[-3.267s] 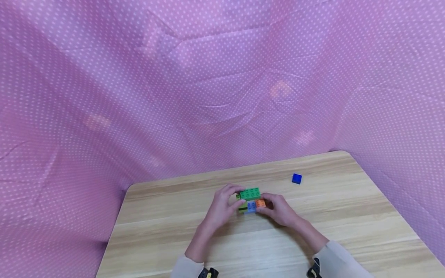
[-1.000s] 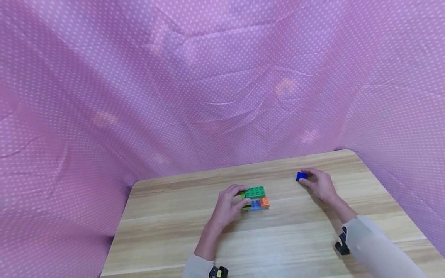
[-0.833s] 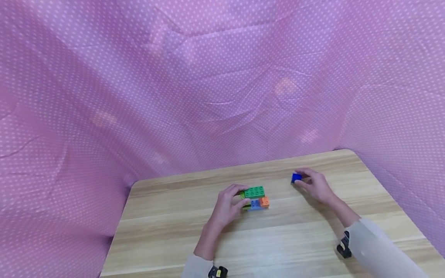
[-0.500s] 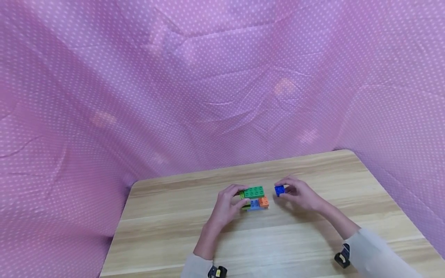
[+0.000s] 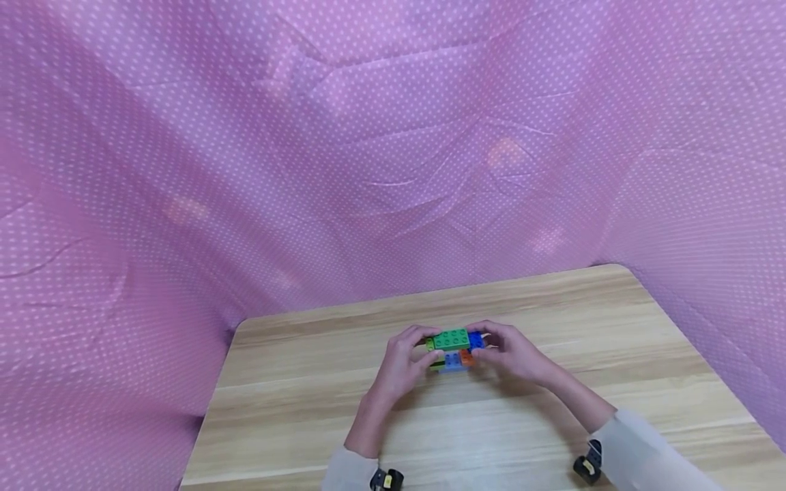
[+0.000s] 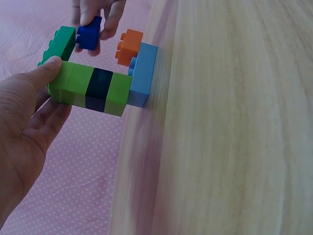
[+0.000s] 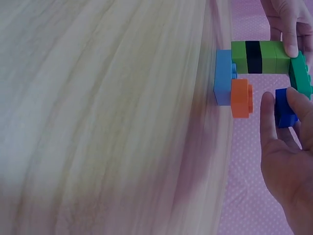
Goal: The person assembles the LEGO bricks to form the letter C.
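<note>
A brick build rises from a light blue brick [image 6: 144, 73] on the table. At one end stands a column of light green bricks [image 6: 78, 83] with a black brick [image 6: 99, 89] among them. A long green brick [image 5: 451, 339] tops the column and overhangs. An orange brick [image 7: 239, 98] sits on the base's other end. My left hand [image 5: 398, 361] grips the column near its top, thumb on the light green brick. My right hand [image 5: 512, 353] pinches a dark blue brick [image 7: 283, 107] between thumb and fingers, close to the green brick's free end and above the orange brick.
The wooden table [image 5: 295, 395] has rounded far corners. A pink dotted cloth [image 5: 393, 170] hangs behind it and at both sides. Each wrist wears a small black camera mount, such as the left wrist's mount [image 5: 387, 479].
My right hand left the orange brick, picked up the dark blue brick at the right and carried it left to the build. My left hand stays on the column.
</note>
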`<control>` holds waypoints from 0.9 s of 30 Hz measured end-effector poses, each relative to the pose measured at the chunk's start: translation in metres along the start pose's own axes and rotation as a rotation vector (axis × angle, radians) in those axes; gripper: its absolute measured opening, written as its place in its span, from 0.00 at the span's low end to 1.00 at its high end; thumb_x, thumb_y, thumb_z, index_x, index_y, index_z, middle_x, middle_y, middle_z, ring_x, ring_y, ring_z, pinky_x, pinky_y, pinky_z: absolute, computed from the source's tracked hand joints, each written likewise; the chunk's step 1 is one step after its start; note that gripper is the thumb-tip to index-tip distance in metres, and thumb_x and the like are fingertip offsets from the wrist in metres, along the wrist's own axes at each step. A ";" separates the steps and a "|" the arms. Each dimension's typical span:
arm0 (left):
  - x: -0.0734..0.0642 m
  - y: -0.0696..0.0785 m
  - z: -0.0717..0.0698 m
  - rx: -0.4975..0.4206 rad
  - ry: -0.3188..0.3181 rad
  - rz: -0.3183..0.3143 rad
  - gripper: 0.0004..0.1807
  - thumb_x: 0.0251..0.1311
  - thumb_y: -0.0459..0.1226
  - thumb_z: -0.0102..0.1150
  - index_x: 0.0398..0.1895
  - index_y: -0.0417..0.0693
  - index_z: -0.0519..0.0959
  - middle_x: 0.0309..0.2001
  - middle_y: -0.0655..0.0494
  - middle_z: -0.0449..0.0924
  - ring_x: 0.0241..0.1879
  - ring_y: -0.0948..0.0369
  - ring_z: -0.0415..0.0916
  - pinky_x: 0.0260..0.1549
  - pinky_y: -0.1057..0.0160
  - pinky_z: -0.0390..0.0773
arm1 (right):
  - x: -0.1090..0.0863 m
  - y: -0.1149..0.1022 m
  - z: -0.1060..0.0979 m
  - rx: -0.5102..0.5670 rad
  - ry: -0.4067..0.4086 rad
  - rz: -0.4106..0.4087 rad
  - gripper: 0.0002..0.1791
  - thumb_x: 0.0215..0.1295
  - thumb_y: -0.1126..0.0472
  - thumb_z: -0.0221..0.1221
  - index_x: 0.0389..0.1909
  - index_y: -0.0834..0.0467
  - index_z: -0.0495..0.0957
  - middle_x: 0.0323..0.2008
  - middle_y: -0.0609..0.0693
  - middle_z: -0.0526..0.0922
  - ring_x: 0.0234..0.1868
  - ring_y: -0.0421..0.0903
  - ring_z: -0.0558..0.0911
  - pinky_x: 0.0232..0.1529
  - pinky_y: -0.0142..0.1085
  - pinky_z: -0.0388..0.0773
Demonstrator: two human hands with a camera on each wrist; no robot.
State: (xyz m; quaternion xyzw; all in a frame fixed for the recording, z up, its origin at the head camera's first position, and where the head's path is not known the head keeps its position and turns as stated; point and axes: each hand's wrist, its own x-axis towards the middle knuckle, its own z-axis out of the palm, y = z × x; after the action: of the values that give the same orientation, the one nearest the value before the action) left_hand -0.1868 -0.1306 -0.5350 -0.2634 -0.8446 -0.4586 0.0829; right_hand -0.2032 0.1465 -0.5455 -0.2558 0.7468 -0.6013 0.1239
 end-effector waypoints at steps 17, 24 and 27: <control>-0.001 0.000 0.001 0.017 -0.013 -0.012 0.19 0.67 0.38 0.71 0.61 0.53 0.83 0.54 0.62 0.84 0.56 0.64 0.82 0.59 0.63 0.83 | 0.003 -0.003 0.009 0.211 -0.058 0.055 0.27 0.78 0.64 0.61 0.71 0.69 0.68 0.61 0.68 0.79 0.59 0.65 0.85 0.58 0.58 0.82; 0.001 0.002 0.001 0.030 -0.007 0.030 0.20 0.66 0.37 0.72 0.60 0.50 0.84 0.54 0.59 0.85 0.55 0.63 0.82 0.58 0.58 0.85 | 0.004 -0.008 0.012 0.218 0.015 0.119 0.25 0.83 0.56 0.55 0.70 0.70 0.70 0.58 0.68 0.81 0.54 0.67 0.86 0.60 0.56 0.82; 0.001 0.002 0.001 0.032 -0.005 0.038 0.20 0.66 0.37 0.73 0.60 0.50 0.84 0.54 0.59 0.86 0.55 0.63 0.82 0.58 0.60 0.85 | 0.006 -0.009 0.013 0.223 0.032 0.141 0.25 0.83 0.56 0.55 0.68 0.71 0.72 0.56 0.68 0.83 0.53 0.65 0.87 0.59 0.53 0.83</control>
State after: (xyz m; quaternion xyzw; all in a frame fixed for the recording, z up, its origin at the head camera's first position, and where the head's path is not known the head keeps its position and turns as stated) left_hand -0.1865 -0.1290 -0.5337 -0.2789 -0.8471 -0.4426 0.0938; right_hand -0.1994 0.1313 -0.5391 -0.1775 0.6934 -0.6743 0.1817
